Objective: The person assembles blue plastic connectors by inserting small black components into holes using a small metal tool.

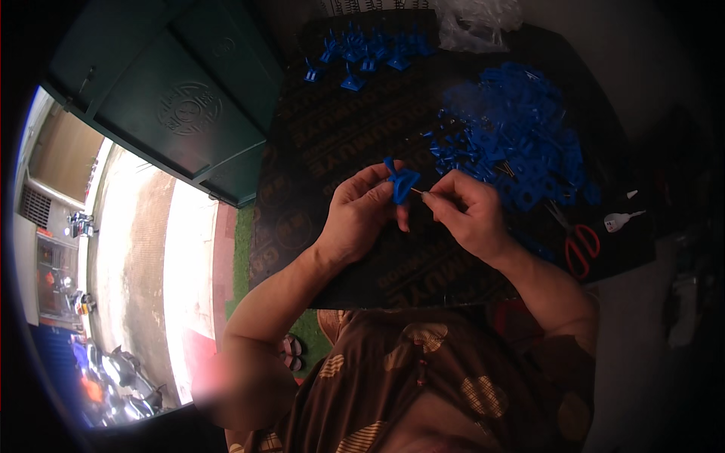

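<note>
Over the middle of the dark table (317, 170), my left hand (355, 219) is closed around a small blue plastic piece (406, 181) with a loop-shaped part. My right hand (476, 219) pinches a thin metal pin (420, 190) between thumb and forefinger. The pin points left toward the blue piece; whether its tip is inside cannot be made out. Just beyond my right hand lies a large heap of loose blue plastic parts (521, 128), with some metal pins among them.
Several blue pieces with upright stems (370, 53) stand at the table's far side, beside a clear plastic bag (479, 26). Red-handled scissors (581, 249) and a small white bottle with a thin nozzle (619, 221) lie on the right. A green metal door (189, 98) stands at the left.
</note>
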Motion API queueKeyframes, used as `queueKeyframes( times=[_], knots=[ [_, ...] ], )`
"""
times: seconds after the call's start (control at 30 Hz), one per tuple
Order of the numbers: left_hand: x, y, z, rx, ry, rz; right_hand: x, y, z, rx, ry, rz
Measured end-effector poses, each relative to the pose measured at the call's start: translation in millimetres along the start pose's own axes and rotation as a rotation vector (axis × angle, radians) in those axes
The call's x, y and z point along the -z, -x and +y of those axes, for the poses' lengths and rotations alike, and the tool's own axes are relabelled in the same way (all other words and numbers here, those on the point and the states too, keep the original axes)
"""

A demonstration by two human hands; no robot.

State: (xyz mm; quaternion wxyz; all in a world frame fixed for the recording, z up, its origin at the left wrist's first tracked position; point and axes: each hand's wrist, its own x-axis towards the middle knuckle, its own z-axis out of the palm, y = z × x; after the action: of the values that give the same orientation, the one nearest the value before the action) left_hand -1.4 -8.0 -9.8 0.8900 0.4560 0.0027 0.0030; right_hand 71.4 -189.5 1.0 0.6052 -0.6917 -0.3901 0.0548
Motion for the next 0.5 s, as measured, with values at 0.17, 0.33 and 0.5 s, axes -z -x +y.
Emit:
queueKeyframes(
  times=[0.17,0.33,0.5],
  knots=[
    [1,-1,0,-0.011,0.076,-0.040,1,1,-3,0.067,-0.006,0.022],
    [0,-1,0,-0.003,0.080,-0.071,0,2,2,0.143,-0.066,0.074],
    [-2,2,1,0.034,0.048,-0.109,2,-2,6,0.215,-0.131,0.103]
  ],
)
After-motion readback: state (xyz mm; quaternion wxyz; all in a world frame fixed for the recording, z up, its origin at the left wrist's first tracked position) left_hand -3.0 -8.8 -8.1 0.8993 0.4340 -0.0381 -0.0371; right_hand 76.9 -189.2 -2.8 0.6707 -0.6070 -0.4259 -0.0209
